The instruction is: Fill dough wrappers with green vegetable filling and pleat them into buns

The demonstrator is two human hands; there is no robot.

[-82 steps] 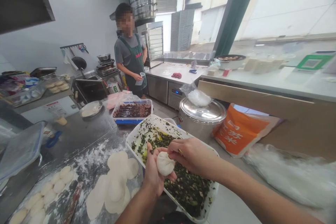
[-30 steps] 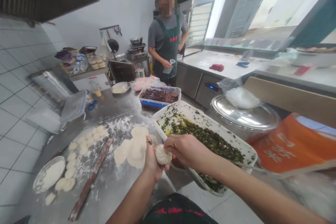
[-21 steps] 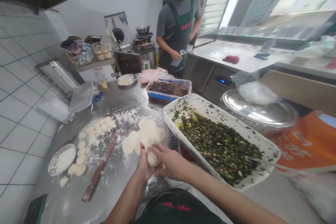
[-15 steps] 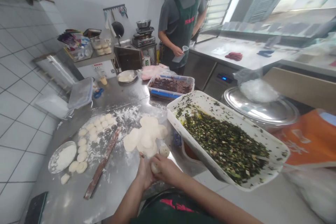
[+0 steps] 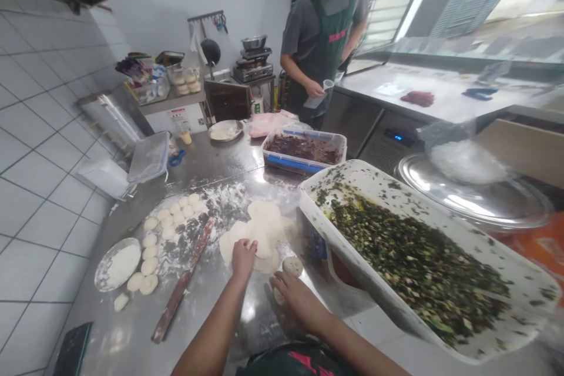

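Note:
A pile of flat round dough wrappers (image 5: 264, 223) overlaps on the floured steel table. My left hand (image 5: 243, 259) is at their near edge, finger and thumb closed on a wrapper. To the right, my right hand (image 5: 302, 299) is curved over a stuffed dough bun (image 5: 278, 295) at the near edge of the table, partly covering it. Another round stuffed bun (image 5: 292, 266) sits just beyond the right fingertips. A floury rolling pin (image 5: 183, 282) lies slantwise left of my hands. Several small dough pieces (image 5: 176, 211) stand in rows farther left.
A big white tub of chopped green filling (image 5: 409, 258) stands close on the right. Behind it is a clear box of dark filling (image 5: 304, 150). A flour bowl (image 5: 118, 264) sits at the left, a dark phone-like object (image 5: 73, 349) below it. A person (image 5: 321, 41) stands across the table.
My hands have moved apart. The left has reached forward onto the wrappers; the right has brought the bun down to the right, beside the other bun. The view has shifted slightly.

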